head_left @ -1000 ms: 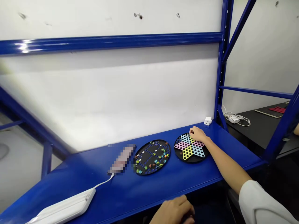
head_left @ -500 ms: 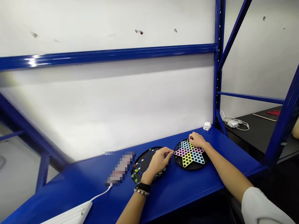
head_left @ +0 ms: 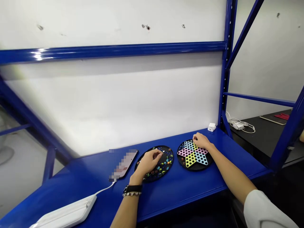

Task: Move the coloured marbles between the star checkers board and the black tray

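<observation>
Two round black boards lie on the blue shelf (head_left: 180, 190). The left tray (head_left: 166, 163) holds several coloured marbles. My left hand (head_left: 148, 163) rests over its middle, fingers curled down in a pinch among the marbles; what they hold is too small to make out. The right board (head_left: 193, 155) carries a star with pink, yellow, blue and green perforated points. My right hand (head_left: 201, 141) sits on that board's far edge, fingers bent down onto it, and I cannot see whether they hold anything. A dark watch and a bracelet circle my left wrist.
A blurred phone (head_left: 123, 165) lies left of the tray, cabled to a white power bank (head_left: 65, 213) at the shelf's front left. A small white charger (head_left: 211, 127) sits by the blue upright post. A black table (head_left: 263, 136) with white cables stands to the right.
My left hand rose from below the shelf edge, reached the marble tray's right side, then drew back to its middle. My right hand stayed on the star board's far edge.
</observation>
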`<action>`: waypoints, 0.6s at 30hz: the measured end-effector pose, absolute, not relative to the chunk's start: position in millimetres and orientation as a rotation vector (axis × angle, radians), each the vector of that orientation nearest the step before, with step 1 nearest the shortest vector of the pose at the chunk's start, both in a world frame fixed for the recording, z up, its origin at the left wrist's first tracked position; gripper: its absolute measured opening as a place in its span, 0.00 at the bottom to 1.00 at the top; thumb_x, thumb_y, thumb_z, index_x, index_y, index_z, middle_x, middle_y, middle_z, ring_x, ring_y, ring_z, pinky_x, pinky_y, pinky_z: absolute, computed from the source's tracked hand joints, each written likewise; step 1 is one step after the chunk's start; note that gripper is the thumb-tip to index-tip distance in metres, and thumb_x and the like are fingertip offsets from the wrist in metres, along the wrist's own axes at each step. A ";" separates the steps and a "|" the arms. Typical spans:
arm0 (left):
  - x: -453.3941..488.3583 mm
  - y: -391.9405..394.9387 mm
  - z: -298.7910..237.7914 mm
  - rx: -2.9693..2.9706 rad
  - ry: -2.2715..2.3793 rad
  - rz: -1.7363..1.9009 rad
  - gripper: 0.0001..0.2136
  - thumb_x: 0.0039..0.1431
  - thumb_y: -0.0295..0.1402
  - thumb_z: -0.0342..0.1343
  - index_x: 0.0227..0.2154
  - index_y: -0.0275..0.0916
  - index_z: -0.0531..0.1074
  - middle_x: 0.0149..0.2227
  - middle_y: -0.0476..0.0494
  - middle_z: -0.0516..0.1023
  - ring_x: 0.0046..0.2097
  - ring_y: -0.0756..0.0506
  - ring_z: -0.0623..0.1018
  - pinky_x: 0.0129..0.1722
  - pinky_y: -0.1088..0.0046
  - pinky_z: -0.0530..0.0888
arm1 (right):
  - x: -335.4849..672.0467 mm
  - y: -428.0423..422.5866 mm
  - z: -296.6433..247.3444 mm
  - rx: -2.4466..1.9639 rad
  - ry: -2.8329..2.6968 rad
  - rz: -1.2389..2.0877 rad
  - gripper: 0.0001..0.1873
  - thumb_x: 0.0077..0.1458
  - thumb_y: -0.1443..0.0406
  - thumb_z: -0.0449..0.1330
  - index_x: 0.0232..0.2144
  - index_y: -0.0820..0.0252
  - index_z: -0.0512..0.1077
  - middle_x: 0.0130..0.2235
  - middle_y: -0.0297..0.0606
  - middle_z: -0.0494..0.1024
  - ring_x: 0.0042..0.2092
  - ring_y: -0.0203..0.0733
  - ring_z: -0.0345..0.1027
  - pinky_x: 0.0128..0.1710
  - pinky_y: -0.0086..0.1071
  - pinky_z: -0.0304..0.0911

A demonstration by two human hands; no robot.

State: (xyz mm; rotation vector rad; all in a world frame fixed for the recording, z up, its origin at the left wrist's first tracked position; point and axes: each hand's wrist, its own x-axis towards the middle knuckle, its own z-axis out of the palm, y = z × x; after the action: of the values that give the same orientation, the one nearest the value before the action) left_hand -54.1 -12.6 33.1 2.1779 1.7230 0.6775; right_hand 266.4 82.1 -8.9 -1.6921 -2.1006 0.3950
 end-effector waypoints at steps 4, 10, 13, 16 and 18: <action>-73.9 -29.9 35.7 2.137 1.704 0.435 0.17 0.57 0.48 0.50 0.34 0.41 0.76 0.31 0.48 0.79 0.31 0.45 0.75 0.32 0.72 0.68 | 265.6 81.1 -9.4 -1.674 -2.089 0.422 0.08 0.55 0.69 0.53 0.29 0.59 0.72 0.38 0.39 0.73 0.32 0.36 0.63 0.30 0.28 0.52; -73.9 -37.9 31.6 2.144 1.677 0.247 0.14 0.48 0.39 0.57 0.37 0.42 0.76 0.35 0.47 0.79 0.35 0.45 0.76 0.35 0.71 0.68 | 266.8 81.4 -10.5 -1.663 -2.082 0.416 0.07 0.54 0.69 0.53 0.29 0.58 0.71 0.39 0.38 0.73 0.32 0.35 0.63 0.30 0.29 0.51; -69.0 -36.2 34.6 2.082 1.656 0.230 0.12 0.46 0.37 0.55 0.35 0.41 0.75 0.33 0.48 0.78 0.32 0.46 0.75 0.33 0.72 0.69 | 267.0 81.8 -10.7 -1.659 -2.089 0.414 0.07 0.54 0.69 0.53 0.28 0.59 0.71 0.38 0.38 0.73 0.32 0.35 0.63 0.30 0.29 0.51; -69.7 -38.4 37.0 2.047 1.665 0.226 0.13 0.45 0.37 0.55 0.35 0.40 0.74 0.34 0.47 0.78 0.32 0.46 0.75 0.34 0.71 0.70 | 266.5 81.7 -10.6 -1.671 -2.080 0.417 0.06 0.54 0.69 0.54 0.29 0.59 0.71 0.38 0.38 0.73 0.32 0.35 0.63 0.30 0.28 0.51; -73.2 -42.0 37.9 2.044 1.665 0.224 0.13 0.45 0.38 0.55 0.35 0.40 0.74 0.34 0.46 0.78 0.33 0.45 0.76 0.35 0.71 0.71 | 266.0 81.4 -10.6 -1.666 -2.075 0.420 0.06 0.54 0.69 0.54 0.29 0.59 0.71 0.38 0.38 0.73 0.33 0.36 0.63 0.30 0.28 0.51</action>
State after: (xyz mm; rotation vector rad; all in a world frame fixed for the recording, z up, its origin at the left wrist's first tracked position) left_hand -73.2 -42.0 37.9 2.0442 1.6652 0.2243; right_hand 266.0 81.4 -10.6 -1.6657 -2.0745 0.4196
